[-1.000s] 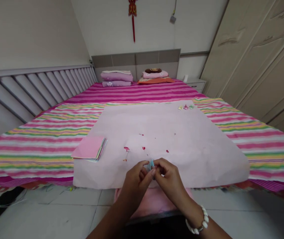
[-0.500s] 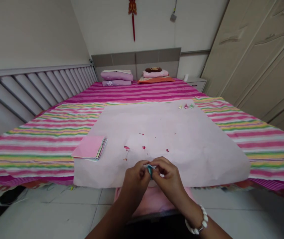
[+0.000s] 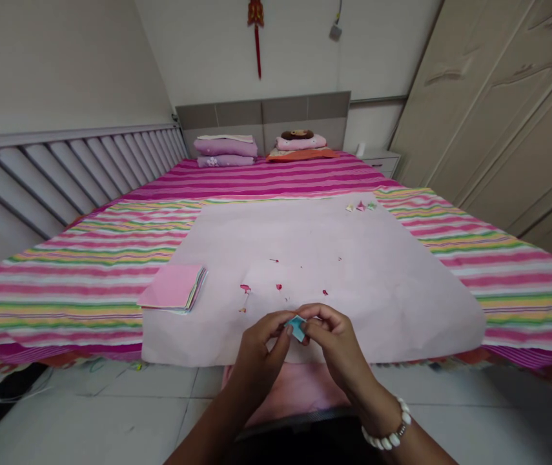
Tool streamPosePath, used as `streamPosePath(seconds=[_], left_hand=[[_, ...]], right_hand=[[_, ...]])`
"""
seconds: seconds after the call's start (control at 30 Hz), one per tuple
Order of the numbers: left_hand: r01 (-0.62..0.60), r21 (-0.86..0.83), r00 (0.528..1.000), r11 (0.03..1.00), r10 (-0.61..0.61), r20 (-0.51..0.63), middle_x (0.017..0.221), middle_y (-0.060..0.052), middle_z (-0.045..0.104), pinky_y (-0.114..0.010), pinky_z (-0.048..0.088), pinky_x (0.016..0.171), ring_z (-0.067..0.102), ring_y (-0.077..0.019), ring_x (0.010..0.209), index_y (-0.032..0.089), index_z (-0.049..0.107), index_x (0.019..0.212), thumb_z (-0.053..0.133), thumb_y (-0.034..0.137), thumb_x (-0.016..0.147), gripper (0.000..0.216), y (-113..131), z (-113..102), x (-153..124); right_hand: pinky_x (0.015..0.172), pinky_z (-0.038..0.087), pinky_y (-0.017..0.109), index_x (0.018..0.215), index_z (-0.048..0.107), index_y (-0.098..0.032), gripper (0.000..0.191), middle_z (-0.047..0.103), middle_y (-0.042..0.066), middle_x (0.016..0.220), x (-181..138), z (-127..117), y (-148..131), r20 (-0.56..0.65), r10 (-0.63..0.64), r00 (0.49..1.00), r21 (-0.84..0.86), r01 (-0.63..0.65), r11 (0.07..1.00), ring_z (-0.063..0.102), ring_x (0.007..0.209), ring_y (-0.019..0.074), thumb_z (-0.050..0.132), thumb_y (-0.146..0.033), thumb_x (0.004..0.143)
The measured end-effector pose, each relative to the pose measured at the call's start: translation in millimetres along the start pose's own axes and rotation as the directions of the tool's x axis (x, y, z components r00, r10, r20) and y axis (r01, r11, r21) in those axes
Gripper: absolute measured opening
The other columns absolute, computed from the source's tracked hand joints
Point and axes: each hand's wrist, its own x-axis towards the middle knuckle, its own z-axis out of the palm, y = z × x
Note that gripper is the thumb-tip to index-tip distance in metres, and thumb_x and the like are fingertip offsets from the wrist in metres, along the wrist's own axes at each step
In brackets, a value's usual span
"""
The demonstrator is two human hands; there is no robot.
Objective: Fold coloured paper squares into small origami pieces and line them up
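Between my hands is a small folded piece of blue paper [image 3: 297,328] with pale edges, held just over the front part of the white sheet [image 3: 401,310]. My left hand [image 3: 266,345] pinches its left side between thumb and fingers. On the opposite side, my right hand [image 3: 331,336] grips it with thumb and forefinger; a white bead bracelet [image 3: 387,442] circles that wrist. Fingertips hide parts of the paper. Left of my hands lies a stack of square coloured paper [image 3: 173,287], pink on top.
Small red marks or scraps [image 3: 279,287] dot the sheet's middle. Three little folded paper pieces [image 3: 361,206] stand at its far right corner. Striped bedding [image 3: 72,271] surrounds the sheet, with folded bedding [image 3: 226,150] by the headboard. A railing [image 3: 86,155] runs along the left.
The blue paper has turned so that more of its flat face shows. My fingers have shifted on it, and the left hand's fingers are straighter.
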Motion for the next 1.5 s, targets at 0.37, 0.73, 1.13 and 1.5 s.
streamPosePath(seconds=[0.37, 0.73, 1.13, 1.5], left_hand=[[-0.062, 0.1, 0.995, 0.993, 0.07, -0.073, 0.097, -0.006, 0.071, -0.028, 0.054, 0.074, 0.066, -0.0176, 0.084, 0.019, 0.067, 0.1, 0.062, 0.017, 0.08, 0.021, -2.9, -1.8, 1.0], [-0.066, 0.113, 0.996, 0.991, 0.072, -0.051, 0.078, -0.003, 0.065, -0.023, 0.045, 0.061, 0.057, -0.0142, 0.071, 0.019, 0.071, 0.087, 0.064, 0.019, 0.078, 0.011, -0.3, -5.4, 5.4], [0.141, -0.108, 0.981, 0.984, -0.154, -0.118, 0.067, -0.001, 0.062, -0.023, 0.042, 0.061, 0.054, -0.0131, 0.065, 0.016, 0.068, 0.071, 0.061, 0.027, 0.08, 0.016, 3.3, 0.9, 14.3], [0.31, -0.396, 0.939, 0.864, -0.344, -0.015, 0.052, 0.003, 0.055, -0.021, 0.04, 0.044, 0.05, -0.0098, 0.045, 0.014, 0.062, 0.065, 0.069, 0.034, 0.071, 0.023, 4.9, 11.4, 17.0]], right_hand=[[0.07, 0.046, 0.028, 0.085, 0.072, -0.017, 0.02, 0.068, 0.001, 0.066, -2.4, -3.6, -5.4, 0.123, 0.121, 0.985, 0.122, -0.136, 0.983, 0.06, 0.065, 0.0151, 0.073, -0.022, 0.065], [0.055, 0.047, 0.024, 0.072, 0.071, -0.015, 0.021, 0.068, 0.001, 0.054, -3.4, -4.4, -4.8, 0.117, 0.131, 0.984, 0.029, -0.135, 0.99, 0.06, 0.051, 0.0122, 0.081, -0.03, 0.061], [0.051, 0.044, 0.021, 0.073, 0.065, -0.016, 0.029, 0.062, -0.003, 0.05, -6.3, 0.4, -4.0, 0.109, 0.1, 0.989, -0.024, -0.098, 0.995, 0.057, 0.048, 0.0104, 0.083, -0.034, 0.06], [0.047, 0.039, 0.022, 0.058, 0.061, -0.015, 0.03, 0.057, -0.003, 0.052, -4.9, 4.7, 7.1, 0.179, 0.092, 0.98, -0.135, -0.068, 0.989, 0.05, 0.046, 0.0092, 0.074, -0.04, 0.067]])
